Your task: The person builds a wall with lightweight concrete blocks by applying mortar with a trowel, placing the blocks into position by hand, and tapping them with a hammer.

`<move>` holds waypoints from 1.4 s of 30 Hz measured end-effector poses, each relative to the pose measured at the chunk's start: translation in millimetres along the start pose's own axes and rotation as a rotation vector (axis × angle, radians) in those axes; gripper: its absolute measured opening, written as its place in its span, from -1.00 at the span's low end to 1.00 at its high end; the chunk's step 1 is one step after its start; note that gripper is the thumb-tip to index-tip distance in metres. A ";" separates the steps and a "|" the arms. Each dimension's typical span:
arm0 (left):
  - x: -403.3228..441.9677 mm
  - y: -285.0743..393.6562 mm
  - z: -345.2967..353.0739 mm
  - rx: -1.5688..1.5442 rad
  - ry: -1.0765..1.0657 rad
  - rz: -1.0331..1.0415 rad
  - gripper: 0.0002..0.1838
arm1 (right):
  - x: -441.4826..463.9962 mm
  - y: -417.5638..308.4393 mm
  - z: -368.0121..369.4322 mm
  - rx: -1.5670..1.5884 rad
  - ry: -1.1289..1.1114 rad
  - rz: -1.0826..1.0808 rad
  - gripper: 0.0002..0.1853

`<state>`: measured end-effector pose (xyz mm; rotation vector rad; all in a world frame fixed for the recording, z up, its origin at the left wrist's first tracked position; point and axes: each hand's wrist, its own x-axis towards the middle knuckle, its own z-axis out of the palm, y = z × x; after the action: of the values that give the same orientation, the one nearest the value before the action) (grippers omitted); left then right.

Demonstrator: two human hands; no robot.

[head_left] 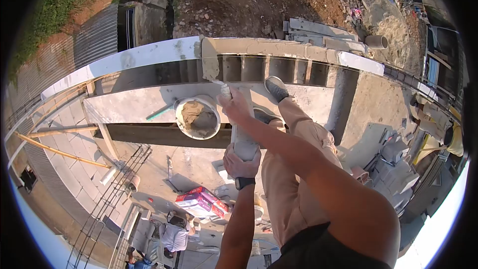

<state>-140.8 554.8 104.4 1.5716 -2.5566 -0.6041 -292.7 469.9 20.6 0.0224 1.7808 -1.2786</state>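
Note:
My right hand (235, 105) is closed around the pale handle of a small trowel (225, 89). The trowel's tip is close to a mortar-smeared patch (210, 67) on the wall's near face. Below it, my left hand (241, 163), with a dark watch at the wrist, grips the lower end of a long grey mortar-coated board (244, 142). To the left of the board sits a round bucket (217, 122), partly filled with tan and grey mortar (194, 114). A green stick-like tool (159, 113) lies against the bucket's left side.
Grey mortar coats part of the curved wall top (269, 47). My shoes stand on a concrete ledge (308, 97), with a drop beside it. Far below are red-and-purple bags (201, 203) and a person in a light shirt (175, 237). Another person (454, 139) is at far right. Rebar (107, 194) stands lower left.

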 end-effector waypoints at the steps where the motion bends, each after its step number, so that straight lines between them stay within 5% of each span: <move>1: 0.6 -1.6 -0.1 0.004 -0.003 0.010 -0.11 | 8.1 6.7 4.3 -0.034 -0.022 -0.020 -0.59; 5: -1.6 -4.1 2.0 -0.021 0.014 0.016 -0.13 | 28.2 30.9 12.3 -0.162 0.080 -0.026 -0.59; 7: -1.1 -2.7 3.8 -0.030 0.021 0.024 -0.14 | 31.6 20.9 2.7 0.054 -0.084 0.244 -0.70; 13: -0.9 -2.5 0.5 -0.032 0.021 0.035 -0.13 | 50.2 17.7 -6.1 0.471 -0.238 0.294 -0.87; 30: -0.4 -4.5 2.4 -0.052 0.051 0.027 -0.16 | 2.1 -11.1 36.5 0.482 -0.191 0.230 -0.83; 42: -2.5 -7.1 3.0 -0.066 -0.001 0.025 -0.11 | -14.6 -5.7 27.9 0.453 -0.278 0.577 -0.88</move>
<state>-134.5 555.0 99.3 1.5169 -2.5256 -0.6793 -268.9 452.8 33.4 0.5469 1.1039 -1.1557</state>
